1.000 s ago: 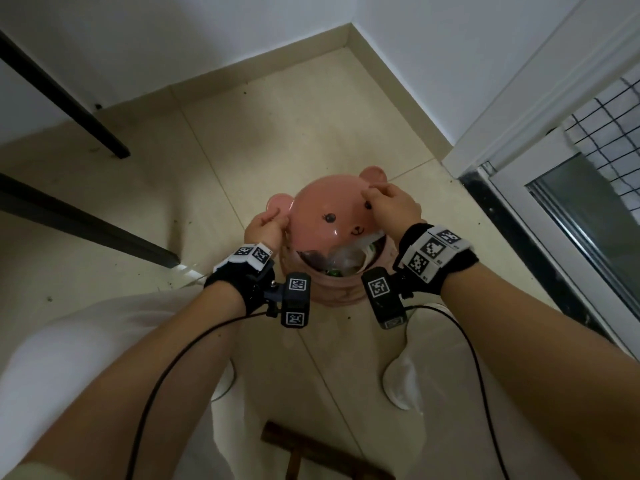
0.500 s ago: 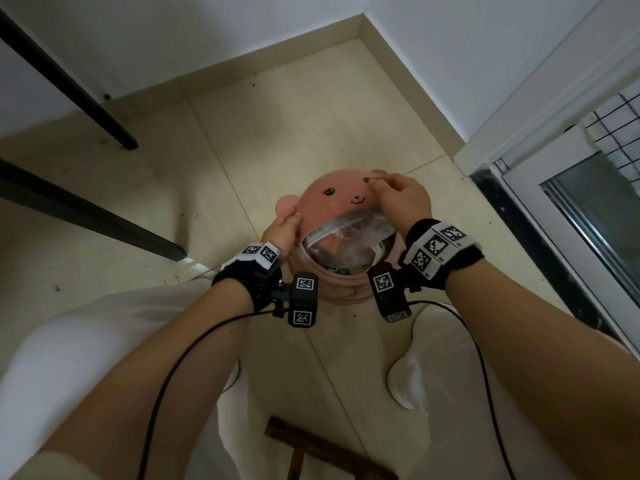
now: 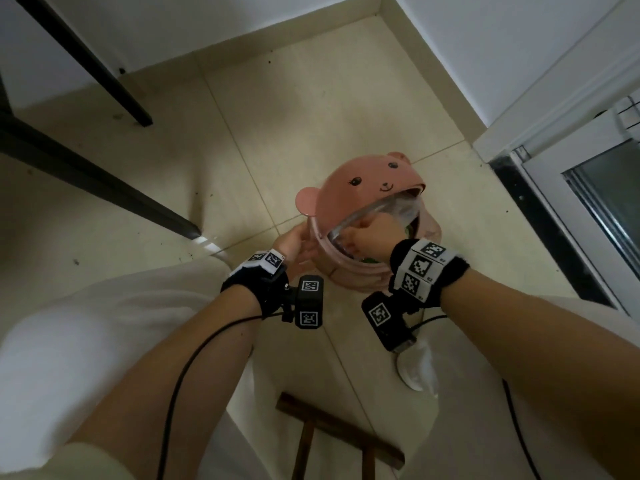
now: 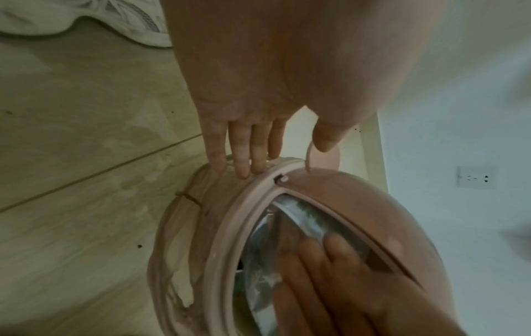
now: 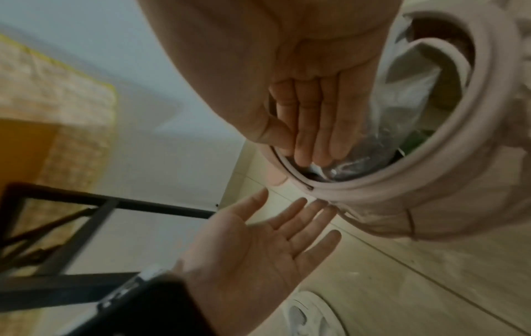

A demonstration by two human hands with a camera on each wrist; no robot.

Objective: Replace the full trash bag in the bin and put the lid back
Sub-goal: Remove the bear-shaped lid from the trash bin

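Observation:
A pink bin (image 3: 349,273) stands on the floor, its bear-face dome lid (image 3: 363,188) swung up and back so the mouth faces me. Inside lies a clear plastic bag (image 5: 408,91) with rubbish. A wrinkled pinkish liner (image 4: 178,227) is folded over the bin's outside below the rim ring (image 5: 431,172). My right hand (image 3: 367,233) reaches into the mouth, its straight fingers (image 5: 313,136) pressing against the underside of the lid's edge. My left hand (image 3: 294,242) is flat and open at the bin's left side, its fingertips (image 4: 241,163) touching the rim and the thumb near the lid's ear (image 4: 324,156).
Black metal table legs (image 3: 104,178) cross the floor at the left. A white shoe (image 3: 415,372) sits just behind the bin, and a wooden frame (image 3: 332,431) lies near my feet. A glass door frame (image 3: 588,202) runs along the right. Walls meet in the corner beyond.
The lid has swung farther up and back. My right hand left the lid's top and went into the mouth. My left hand let go of the ear and dropped to the rim.

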